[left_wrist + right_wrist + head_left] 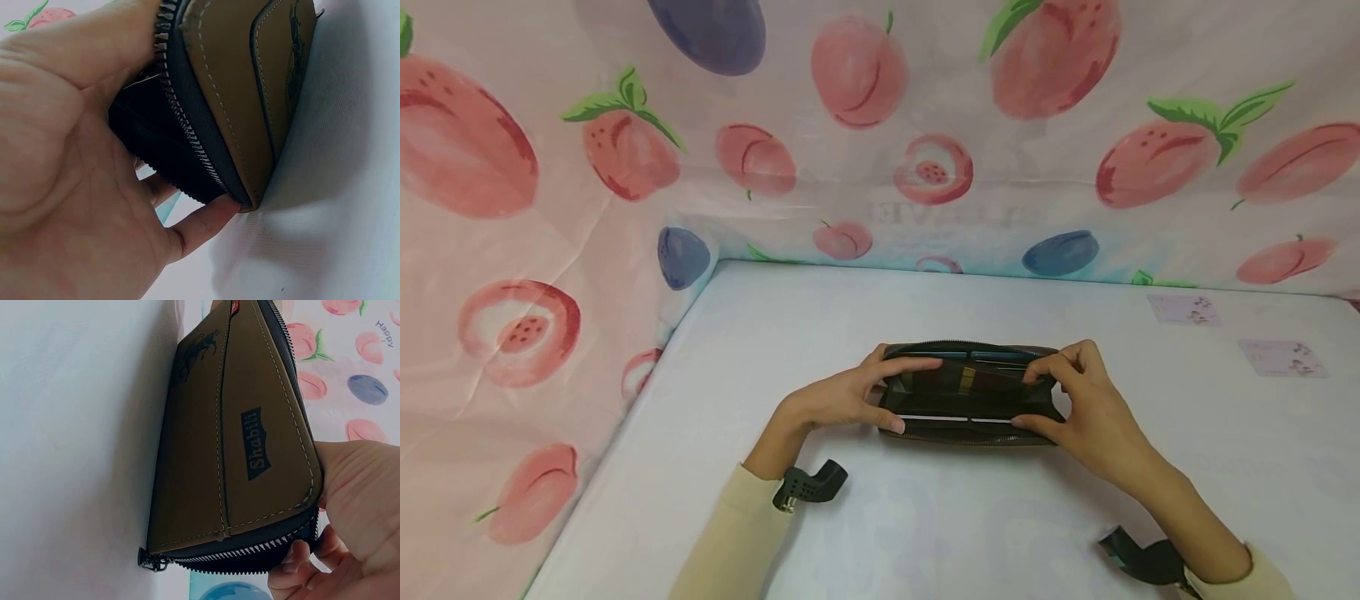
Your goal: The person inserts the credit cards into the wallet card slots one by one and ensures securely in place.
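Observation:
A long brown zip-around wallet (958,405) stands unzipped on the white table, its dark interior facing up. Inside are slots with pale edges along both long sides and a gold-coloured strip in the middle. My left hand (842,396) grips the wallet's left end, thumb on the near rim and index finger reaching over the inside. At the right end my right hand (1093,408) holds it, thumb at the near rim, bent fingers at the far inner side. The right wrist view shows the stitched outer face, a "Shabili" label (255,444) and the zipper pull (152,560).
Two pale pink printed cards, one farther back (1184,309) and one nearer (1282,358), lie on the table (970,517) at the right. Peach-patterned cloth (880,200) rises behind the table and along its left. A dark camera mount (812,483) sits on each wrist.

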A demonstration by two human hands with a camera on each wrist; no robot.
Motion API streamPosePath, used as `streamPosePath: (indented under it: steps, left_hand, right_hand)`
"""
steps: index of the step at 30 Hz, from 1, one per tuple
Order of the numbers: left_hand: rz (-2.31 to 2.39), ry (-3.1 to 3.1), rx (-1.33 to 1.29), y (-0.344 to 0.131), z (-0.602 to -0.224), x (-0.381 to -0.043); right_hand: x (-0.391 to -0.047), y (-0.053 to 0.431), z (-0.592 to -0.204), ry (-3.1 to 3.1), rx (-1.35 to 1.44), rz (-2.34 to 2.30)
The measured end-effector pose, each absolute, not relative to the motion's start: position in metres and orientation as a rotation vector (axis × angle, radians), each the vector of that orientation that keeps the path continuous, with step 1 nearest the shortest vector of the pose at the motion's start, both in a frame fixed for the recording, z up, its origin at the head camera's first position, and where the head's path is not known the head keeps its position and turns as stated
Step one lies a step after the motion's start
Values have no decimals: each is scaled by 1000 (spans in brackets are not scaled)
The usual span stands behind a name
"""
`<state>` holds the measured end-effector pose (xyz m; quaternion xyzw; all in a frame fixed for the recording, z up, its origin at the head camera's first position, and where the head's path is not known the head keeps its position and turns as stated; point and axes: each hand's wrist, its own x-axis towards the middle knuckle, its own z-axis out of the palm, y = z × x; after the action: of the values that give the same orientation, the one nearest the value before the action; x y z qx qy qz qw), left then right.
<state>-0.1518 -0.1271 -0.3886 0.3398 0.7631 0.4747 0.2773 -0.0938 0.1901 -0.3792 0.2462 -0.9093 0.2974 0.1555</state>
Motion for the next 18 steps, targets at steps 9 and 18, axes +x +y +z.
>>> streamPosePath:
  steps: [9,18]
  left_hand:
    - [1269,2044,905,-127,-387,-151]
    - [1263,2044,901,-128,-388,-151]
  right_hand:
    - [-93,189,-379,-2618,674,839]
    - [-92,188,-380,-2612,681,794]
